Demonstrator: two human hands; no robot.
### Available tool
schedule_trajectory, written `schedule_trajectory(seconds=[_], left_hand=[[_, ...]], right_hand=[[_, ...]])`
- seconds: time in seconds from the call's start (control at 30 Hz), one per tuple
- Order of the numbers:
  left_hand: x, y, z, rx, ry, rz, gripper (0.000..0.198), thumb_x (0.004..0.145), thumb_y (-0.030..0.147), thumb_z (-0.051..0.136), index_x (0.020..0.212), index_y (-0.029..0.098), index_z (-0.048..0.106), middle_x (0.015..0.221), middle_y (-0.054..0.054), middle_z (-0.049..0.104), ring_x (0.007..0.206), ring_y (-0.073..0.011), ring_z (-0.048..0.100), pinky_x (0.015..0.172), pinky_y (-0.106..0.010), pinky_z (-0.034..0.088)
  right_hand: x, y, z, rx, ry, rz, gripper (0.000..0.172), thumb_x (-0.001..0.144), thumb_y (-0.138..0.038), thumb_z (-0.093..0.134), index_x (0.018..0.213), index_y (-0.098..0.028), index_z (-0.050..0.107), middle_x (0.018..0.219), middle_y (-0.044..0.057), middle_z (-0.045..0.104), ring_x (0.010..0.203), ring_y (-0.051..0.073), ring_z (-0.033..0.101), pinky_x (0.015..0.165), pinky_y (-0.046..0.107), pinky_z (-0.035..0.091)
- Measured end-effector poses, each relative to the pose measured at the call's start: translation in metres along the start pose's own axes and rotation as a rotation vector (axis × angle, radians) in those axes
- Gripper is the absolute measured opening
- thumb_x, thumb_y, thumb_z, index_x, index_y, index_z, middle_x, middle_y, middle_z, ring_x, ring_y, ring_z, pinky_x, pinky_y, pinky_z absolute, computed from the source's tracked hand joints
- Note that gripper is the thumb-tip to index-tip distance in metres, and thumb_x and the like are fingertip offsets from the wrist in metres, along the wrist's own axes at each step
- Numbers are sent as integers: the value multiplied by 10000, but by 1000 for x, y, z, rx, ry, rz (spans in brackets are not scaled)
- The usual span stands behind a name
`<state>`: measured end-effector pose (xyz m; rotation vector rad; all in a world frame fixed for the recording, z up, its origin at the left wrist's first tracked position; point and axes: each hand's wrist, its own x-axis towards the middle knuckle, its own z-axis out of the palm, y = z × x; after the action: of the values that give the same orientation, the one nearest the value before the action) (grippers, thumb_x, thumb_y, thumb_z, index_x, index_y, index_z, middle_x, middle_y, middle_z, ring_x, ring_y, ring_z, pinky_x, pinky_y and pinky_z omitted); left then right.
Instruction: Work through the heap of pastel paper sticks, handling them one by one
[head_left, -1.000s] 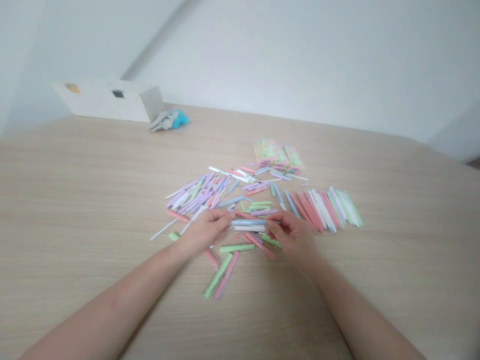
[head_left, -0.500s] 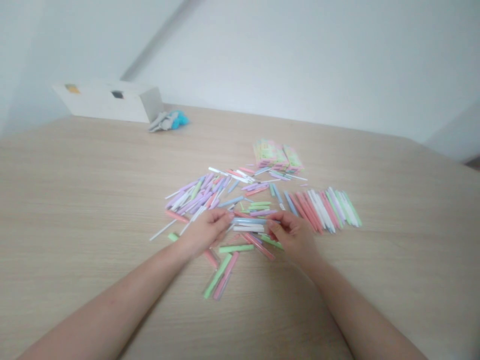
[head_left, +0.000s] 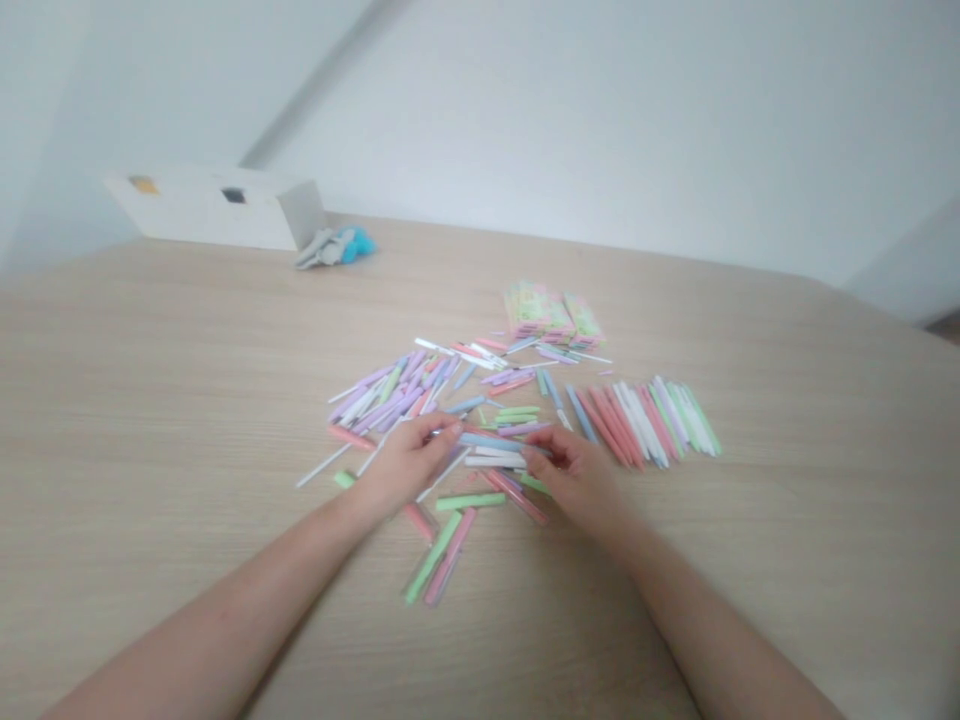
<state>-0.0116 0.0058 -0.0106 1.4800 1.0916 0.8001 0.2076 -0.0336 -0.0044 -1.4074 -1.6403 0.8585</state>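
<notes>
At the far left of the desk [head_left: 165, 400] stands a white box [head_left: 217, 212], with a grey and blue cloth bundle [head_left: 334, 247] just beside its end. Nearer, a loose heap of lilac and white straws [head_left: 382, 395] lies beyond the left hand [head_left: 405, 465], which is half closed with its fingers curled over the straws; whether it grips one is unclear. Just below that hand lie loose green straws [head_left: 433, 557]. A pale blue straw [head_left: 487, 441] and a white straw [head_left: 495, 461] lie between the hands, their right ends reaching the right hand [head_left: 577, 478], also curled, though any pinch cannot be told. Behind it sits a stack of packets [head_left: 544, 315], and further right lies a fanned row of pastel straws [head_left: 645, 420]. The straws look light, thin and fairly stiff, apt to roll and crushable, so a gentle fingertip-and-thumb hold near the middle would suit.
</notes>
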Motion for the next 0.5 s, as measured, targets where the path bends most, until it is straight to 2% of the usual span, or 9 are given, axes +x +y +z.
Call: schedule_trajectory(seconds=[0.13, 0.23, 0.3, 0.4, 0.5], left_hand=[[-2, 1, 3, -83, -169, -27, 454, 854, 496, 488, 1011, 96, 638, 471, 83, 320, 402, -56, 233, 379, -172, 160], [-6, 6, 7, -93, -323, 19, 384, 868, 439, 498, 954, 99, 655, 522, 49, 424, 443, -57, 327, 399, -158, 238], [-10, 10, 10, -93, -389, 71, 332, 877, 398, 497, 976, 127, 663, 590, 21, 516, 522, -78, 442, 456, -157, 335], [-13, 13, 11, -31, -407, 104, 306, 887, 377, 490, 924, 141, 682, 638, 5, 593, 652, -118, 557, 552, -172, 429], [-12, 9, 9, 1, -397, 106, 306, 889, 370, 490, 951, 141, 684, 745, -11, 670, 778, -155, 619, 666, -209, 493]], right_hand=[[4, 6, -1, 405, 56, 112, 214, 762, -347, 663, 894, -187, 614, 584, -36, 572, 520, 101, 498, 509, 227, 391], [5, 6, 5, 691, 9, 152, 218, 720, -329, 711, 867, -189, 631, 604, -34, 588, 534, 91, 513, 506, 217, 403], [3, 5, 12, 726, -76, 158, 212, 721, -325, 713, 868, -185, 653, 610, -29, 590, 520, 85, 504, 479, 210, 393], [-1, 2, 21, 679, -209, 151, 214, 767, -361, 667, 879, -179, 651, 582, -34, 571, 442, 69, 446, 397, 197, 326], [-1, 2, 20, 620, -158, 168, 215, 780, -380, 654, 826, -171, 636, 603, -27, 579, 492, 79, 498, 426, 191, 370]])
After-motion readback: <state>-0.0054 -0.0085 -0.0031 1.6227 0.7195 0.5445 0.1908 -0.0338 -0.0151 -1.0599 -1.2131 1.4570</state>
